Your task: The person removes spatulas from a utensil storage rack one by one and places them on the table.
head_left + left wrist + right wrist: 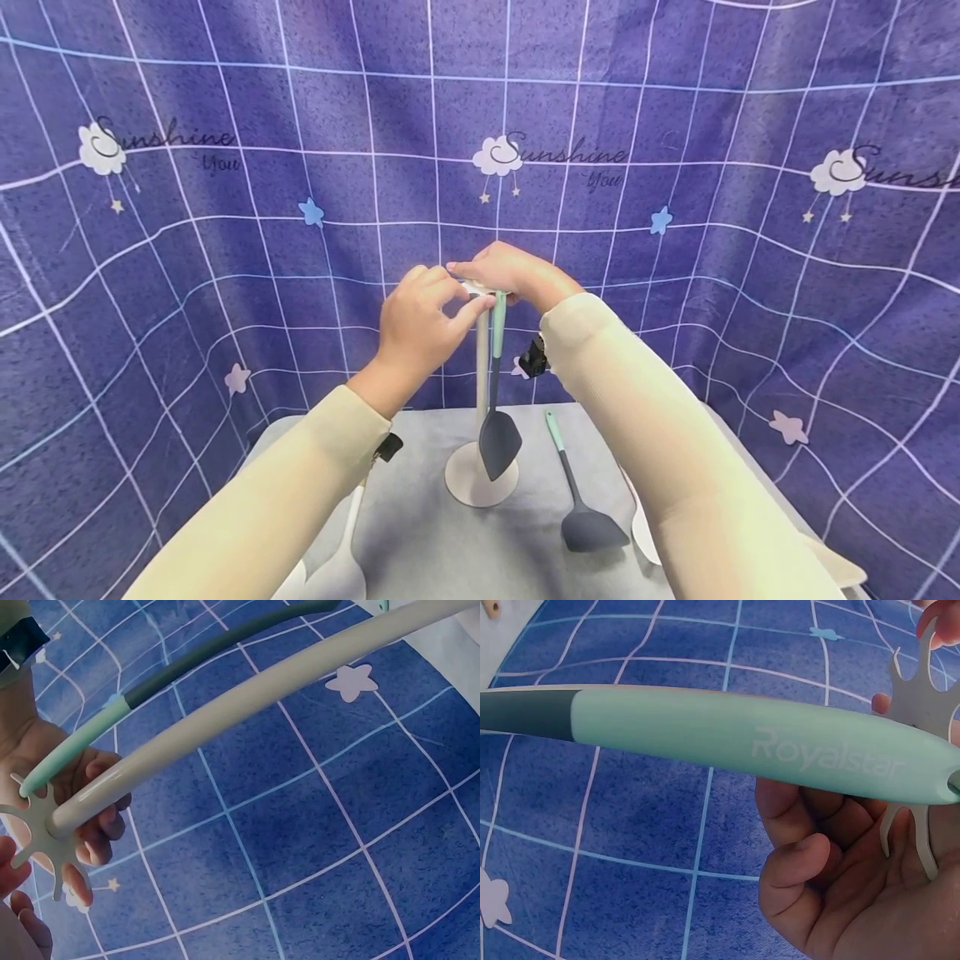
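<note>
A pale utensil stand (482,358) with a round base rises at the centre, its hooked top between both hands. One spatula (499,442) with a mint handle and dark grey blade hangs from a hook; its handle hole shows at the edge of the right wrist view. My left hand (422,315) pinches an arm of the hooked top (45,825) between thumb and finger. Over the top lies my right hand (512,268), its palm against the hooks and its fingers curled about the top beside the pole. The spatula's handle (705,739) passes in front of that palm.
A second mint-handled spatula (592,529) lies on the grey tabletop (420,517), right of the base. White utensils (336,575) lie at the near left. Beside my right sleeve are a white utensil (643,533) and a beige object (836,565). A blue-purple curtain (480,100) hangs behind.
</note>
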### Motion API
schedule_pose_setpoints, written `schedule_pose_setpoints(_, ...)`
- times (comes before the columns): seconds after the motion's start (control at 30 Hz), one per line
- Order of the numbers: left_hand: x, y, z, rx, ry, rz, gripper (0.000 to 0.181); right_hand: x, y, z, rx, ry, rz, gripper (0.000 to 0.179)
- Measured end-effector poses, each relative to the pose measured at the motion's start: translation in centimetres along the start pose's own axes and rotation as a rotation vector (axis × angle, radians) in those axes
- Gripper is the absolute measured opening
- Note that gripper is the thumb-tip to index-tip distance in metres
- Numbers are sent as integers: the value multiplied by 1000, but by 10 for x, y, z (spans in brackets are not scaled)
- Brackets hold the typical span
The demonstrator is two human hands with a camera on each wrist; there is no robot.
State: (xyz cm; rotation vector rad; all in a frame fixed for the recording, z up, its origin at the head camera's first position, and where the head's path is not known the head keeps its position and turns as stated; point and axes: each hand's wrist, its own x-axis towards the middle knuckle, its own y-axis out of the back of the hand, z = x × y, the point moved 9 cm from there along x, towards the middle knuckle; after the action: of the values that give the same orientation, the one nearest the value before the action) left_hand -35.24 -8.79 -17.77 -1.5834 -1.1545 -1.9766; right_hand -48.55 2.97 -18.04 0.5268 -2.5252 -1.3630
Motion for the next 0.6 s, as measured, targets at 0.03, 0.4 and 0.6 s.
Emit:
schedule_pose_setpoints(0.03,0,0,1,-3,3,-4,37,-1,0,1,11,1,-7,61)
schedule_pose_setpoints(0.4,5,-7,4,-29,55,-75,34,-6,7,10,182,-7,-47,45)
schedule_pose_setpoints(0.6,4,-3,0,-26,65,-74,33,-5,2,9,311,6,-68,37)
